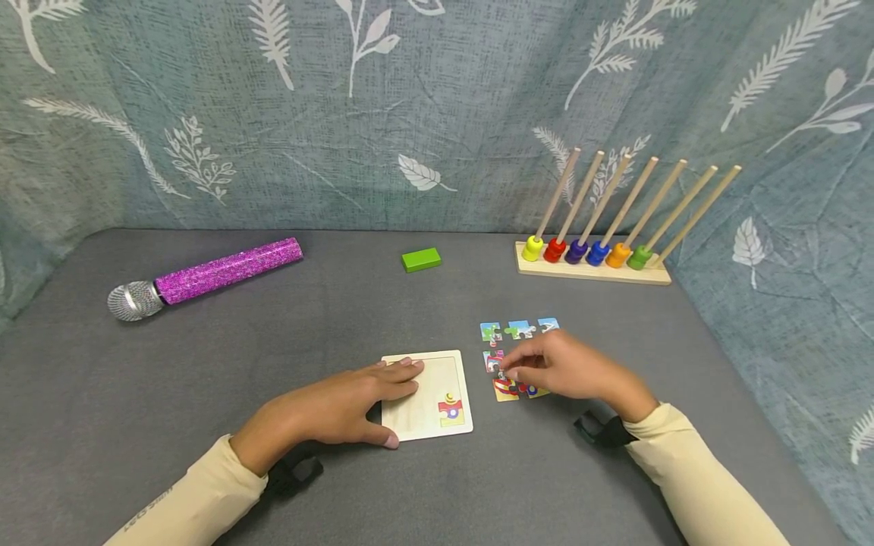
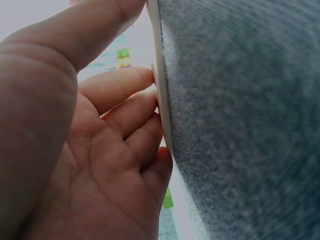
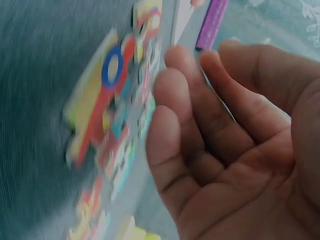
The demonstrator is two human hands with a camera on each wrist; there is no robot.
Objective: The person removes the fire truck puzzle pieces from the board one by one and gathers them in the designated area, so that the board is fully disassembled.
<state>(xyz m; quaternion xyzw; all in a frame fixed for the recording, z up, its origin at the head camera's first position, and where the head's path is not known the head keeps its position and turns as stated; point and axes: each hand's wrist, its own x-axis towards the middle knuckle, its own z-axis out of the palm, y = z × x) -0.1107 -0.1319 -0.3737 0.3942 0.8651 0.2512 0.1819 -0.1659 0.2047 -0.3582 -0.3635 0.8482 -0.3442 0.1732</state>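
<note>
A square wooden puzzle board (image 1: 416, 422) lies on the table, with one red, yellow and blue jigsaw piece (image 1: 451, 411) in its lower right corner. My left hand (image 1: 344, 403) rests on the board's left side, fingers extended across it and thumb by the near edge. In the left wrist view, the fingertips touch the board's thin edge (image 2: 162, 100). My right hand (image 1: 570, 368) hovers over loose jigsaw pieces (image 1: 505, 390), its thumb and index finger close to a piece (image 1: 492, 362). The right wrist view shows its fingers loosely bent, with nothing visible between them. This hand hides some pieces.
Behind the pieces stands a wooden peg rack (image 1: 594, 271) with colored rings and tall pegs. A green block (image 1: 421, 260) lies at the back middle. To the left is a sparkly purple microphone (image 1: 228, 271). A leaf-patterned cloth (image 1: 328, 152) hangs behind the grey table.
</note>
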